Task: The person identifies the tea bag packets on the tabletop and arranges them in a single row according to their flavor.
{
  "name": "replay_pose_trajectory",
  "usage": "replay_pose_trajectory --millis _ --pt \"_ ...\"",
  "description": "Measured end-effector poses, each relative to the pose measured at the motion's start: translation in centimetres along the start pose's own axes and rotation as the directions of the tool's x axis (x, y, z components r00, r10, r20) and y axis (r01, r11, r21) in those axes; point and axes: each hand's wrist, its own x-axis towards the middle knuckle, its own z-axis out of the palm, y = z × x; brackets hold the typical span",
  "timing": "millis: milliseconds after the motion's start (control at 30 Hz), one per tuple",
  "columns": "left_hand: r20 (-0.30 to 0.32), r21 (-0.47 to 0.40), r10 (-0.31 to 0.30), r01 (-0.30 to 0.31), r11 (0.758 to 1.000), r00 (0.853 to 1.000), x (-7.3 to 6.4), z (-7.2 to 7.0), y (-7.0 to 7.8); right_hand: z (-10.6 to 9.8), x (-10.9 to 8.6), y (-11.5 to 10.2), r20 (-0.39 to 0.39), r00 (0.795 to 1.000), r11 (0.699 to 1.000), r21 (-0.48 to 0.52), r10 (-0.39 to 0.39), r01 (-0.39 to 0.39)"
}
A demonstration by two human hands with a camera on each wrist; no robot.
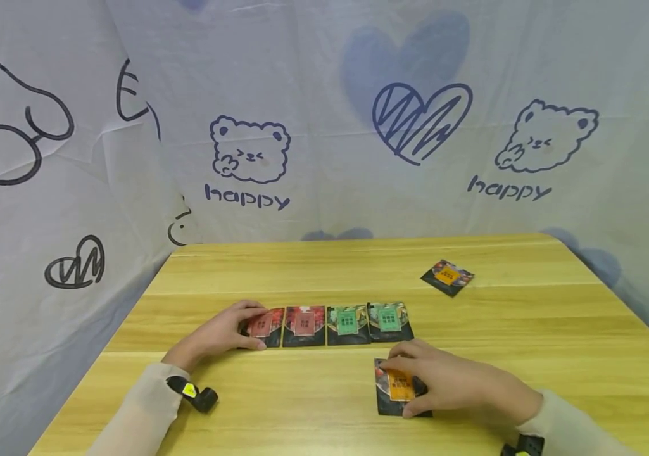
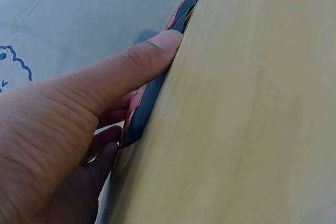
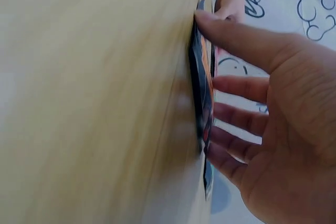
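A row of flat sachets lies across the table: two with red labels on the left, two with green labels on the right. My left hand holds the leftmost red sachet, its thumb at the near edge and its fingers around the far left side. Beside it lie the other red sachet, a green sachet and the end green sachet. Nearer to me, my right hand grips an orange-labelled sachet between thumb and fingers, slightly tilted in the right wrist view.
Another orange-labelled sachet lies turned at an angle toward the back right of the wooden table. Behind and left of the table hangs a pale cloth with bear and heart drawings.
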Motion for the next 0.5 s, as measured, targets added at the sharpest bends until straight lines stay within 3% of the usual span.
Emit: replay_pose_trajectory --millis 500 --pt "0.002 -0.017 -0.014 0.014 1.0 1.0 0.0 0.0 0.0 -0.7 -2.4 1.8 0.001 1.0 0.999 0.01 0.031 -0.031"
